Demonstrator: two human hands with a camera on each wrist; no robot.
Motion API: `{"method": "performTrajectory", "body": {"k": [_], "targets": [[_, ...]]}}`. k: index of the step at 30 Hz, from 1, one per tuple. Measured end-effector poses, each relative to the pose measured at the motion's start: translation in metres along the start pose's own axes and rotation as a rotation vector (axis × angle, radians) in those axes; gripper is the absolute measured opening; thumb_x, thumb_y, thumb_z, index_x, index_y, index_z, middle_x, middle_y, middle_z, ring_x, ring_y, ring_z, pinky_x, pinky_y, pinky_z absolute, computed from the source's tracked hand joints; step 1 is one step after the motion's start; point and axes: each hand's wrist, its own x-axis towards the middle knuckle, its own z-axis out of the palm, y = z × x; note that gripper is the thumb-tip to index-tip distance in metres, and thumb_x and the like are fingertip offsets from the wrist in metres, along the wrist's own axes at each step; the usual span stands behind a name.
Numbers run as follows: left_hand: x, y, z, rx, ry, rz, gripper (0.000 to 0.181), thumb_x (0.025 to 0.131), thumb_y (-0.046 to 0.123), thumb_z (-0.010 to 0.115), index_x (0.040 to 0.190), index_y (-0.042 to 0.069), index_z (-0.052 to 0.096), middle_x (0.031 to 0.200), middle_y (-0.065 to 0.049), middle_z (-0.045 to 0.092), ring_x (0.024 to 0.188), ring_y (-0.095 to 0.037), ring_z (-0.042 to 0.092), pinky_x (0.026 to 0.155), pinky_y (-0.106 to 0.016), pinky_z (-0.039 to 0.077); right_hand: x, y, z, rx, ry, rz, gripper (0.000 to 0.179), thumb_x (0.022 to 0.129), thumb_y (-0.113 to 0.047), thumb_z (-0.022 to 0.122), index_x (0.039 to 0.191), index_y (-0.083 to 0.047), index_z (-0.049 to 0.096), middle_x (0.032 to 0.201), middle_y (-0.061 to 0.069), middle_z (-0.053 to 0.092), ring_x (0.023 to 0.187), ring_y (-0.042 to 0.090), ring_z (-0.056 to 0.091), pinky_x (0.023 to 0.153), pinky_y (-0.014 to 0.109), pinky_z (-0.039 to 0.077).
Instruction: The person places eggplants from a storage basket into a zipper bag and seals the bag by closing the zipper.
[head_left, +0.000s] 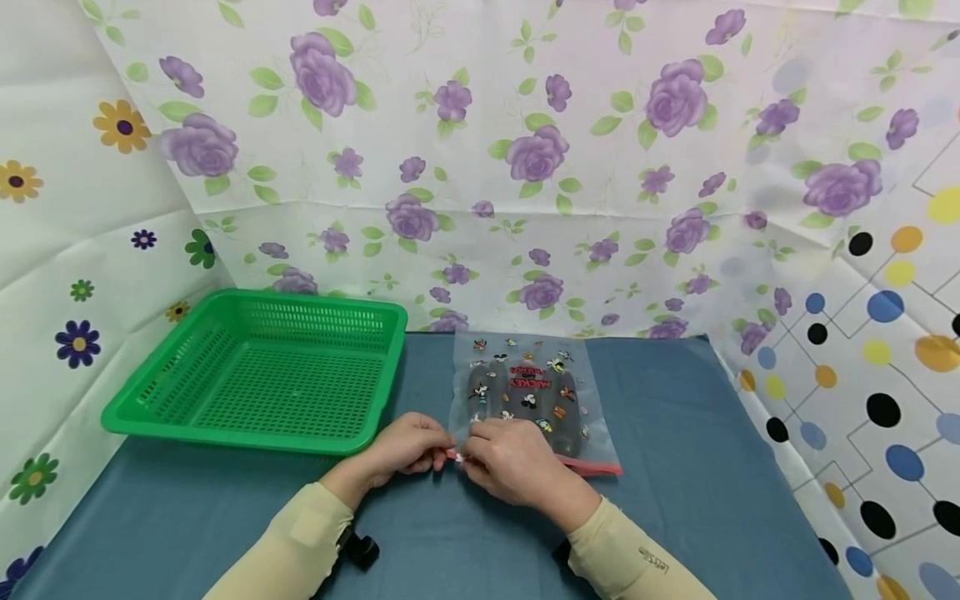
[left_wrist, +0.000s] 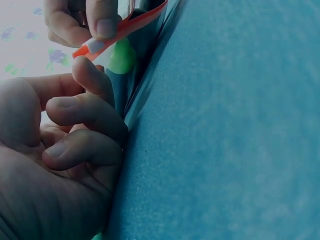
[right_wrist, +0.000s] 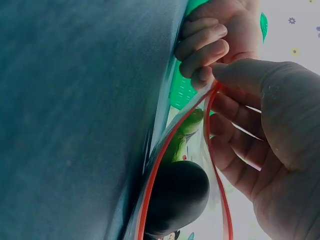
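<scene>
A clear zip bag with cartoon prints lies flat on the table, its red zip edge towards me. Its mouth gapes in the right wrist view, showing a smooth, dark rounded thing and a green vegetable inside. At the left end of the zip my left hand pinches the bag's corner, the other fingers curled. My right hand is right beside it, thumb and forefinger pinching the zip at the white slider.
To the left stands a green plastic basket with slotted walls, close to my left hand. A blue cloth covers the table. Flowered sheeting hangs at the back, with patterned sheets on both sides.
</scene>
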Motion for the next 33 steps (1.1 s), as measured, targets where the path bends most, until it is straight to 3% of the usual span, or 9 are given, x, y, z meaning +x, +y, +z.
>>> {"method": "performTrajectory", "body": {"k": [9, 20, 33], "targets": [[-0.0004, -0.0009, 0.0001, -0.006, 0.011, -0.015, 0.035, 0.111, 0.022, 0.065, 0.091, -0.003, 0.079, 0.066, -0.001, 0.065, 0.046, -0.006, 0.042, 0.043, -0.024, 0.028, 0.0007, -0.0008, -0.0004, -0.020, 0.038, -0.008, 0.007, 0.093, -0.021, 0.089, 0.092, -0.021, 0.082, 0.086, -0.007, 0.070, 0.074, 0.009, 0.069, 0.065, 0.030, 0.058], [-0.0010, -0.0024, -0.0024, 0.006, -0.019, 0.007, 0.038, 0.114, 0.023, 0.062, 0.090, -0.003, 0.077, 0.066, 0.001, 0.063, 0.047, -0.006, 0.041, 0.043, -0.024, 0.028, 0.0037, -0.0053, 0.0037, -0.116, 0.071, -0.010, 0.020, 0.088, -0.017, 0.086, 0.079, -0.021, 0.068, 0.076, -0.006, 0.061, 0.062, 0.009, 0.059, 0.055, 0.029, 0.047], [-0.0009, -0.0023, -0.0017, 0.032, -0.017, 0.001, 0.039, 0.115, 0.023, 0.061, 0.086, 0.000, 0.074, 0.066, 0.001, 0.061, 0.047, -0.006, 0.040, 0.043, -0.024, 0.028, 0.0026, -0.0055, 0.0038, -0.169, 0.023, 0.022, 0.025, 0.083, -0.016, 0.085, 0.076, -0.022, 0.061, 0.074, -0.008, 0.056, 0.056, 0.009, 0.054, 0.050, 0.027, 0.043]]}}
